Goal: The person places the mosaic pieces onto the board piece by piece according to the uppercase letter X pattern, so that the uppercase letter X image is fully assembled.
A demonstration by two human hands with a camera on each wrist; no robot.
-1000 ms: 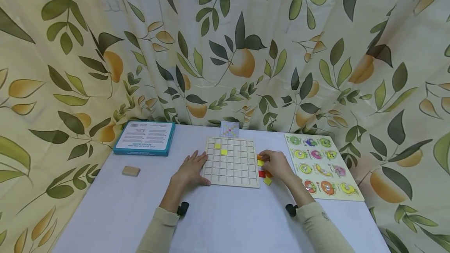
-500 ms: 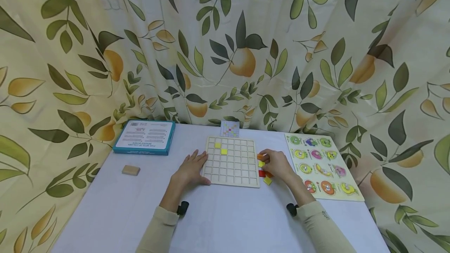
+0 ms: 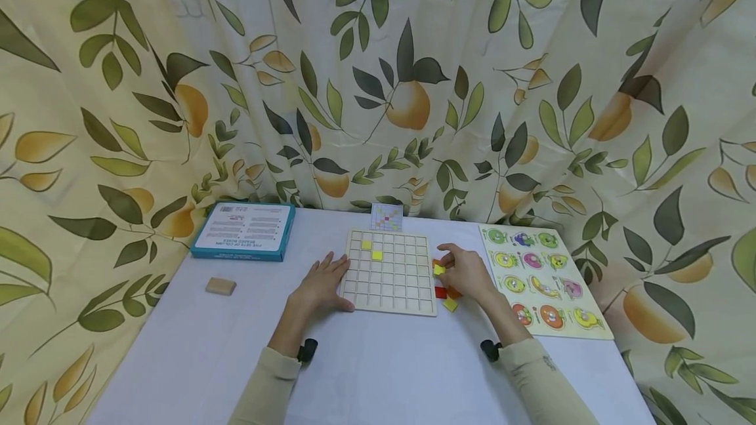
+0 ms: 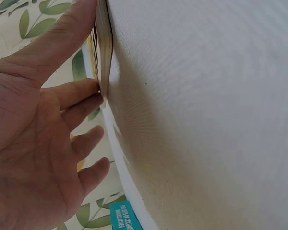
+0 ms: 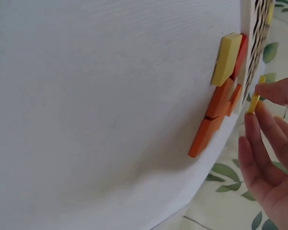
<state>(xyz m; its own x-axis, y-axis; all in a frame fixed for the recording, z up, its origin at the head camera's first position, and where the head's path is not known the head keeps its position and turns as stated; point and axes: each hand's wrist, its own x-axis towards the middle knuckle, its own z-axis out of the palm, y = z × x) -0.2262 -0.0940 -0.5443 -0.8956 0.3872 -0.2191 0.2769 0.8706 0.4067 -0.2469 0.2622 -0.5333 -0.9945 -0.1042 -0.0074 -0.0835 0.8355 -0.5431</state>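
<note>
A pale square grid board [image 3: 392, 287] lies on the table, with two yellow tiles [image 3: 377, 255] diagonally placed in its upper left cells. My left hand [image 3: 321, 285] is spread at the board's left side; in the left wrist view its thumb and fingertips touch the board's edge [image 4: 104, 43]. At the right side, my right hand [image 3: 466, 275] pinches a small yellow tile [image 5: 255, 102] between thumb and fingers, held up off the cloth. Below it lie loose tiles: a yellow one [image 5: 226, 60], a red one [image 5: 240, 56] and several orange ones [image 5: 219, 98].
Behind the board stands a small pattern card [image 3: 386, 218]. A fruit picture board [image 3: 555, 261] lies to the right. On the left are a teal box [image 3: 243, 231] and a small wooden block [image 3: 220, 286]. A patterned curtain [image 3: 407, 169] hangs along the table's back edge.
My right hand has lifted slightly, and the yellow tile in its fingers has risen from among the loose tiles. The left hand and the grid board keep their places.
</note>
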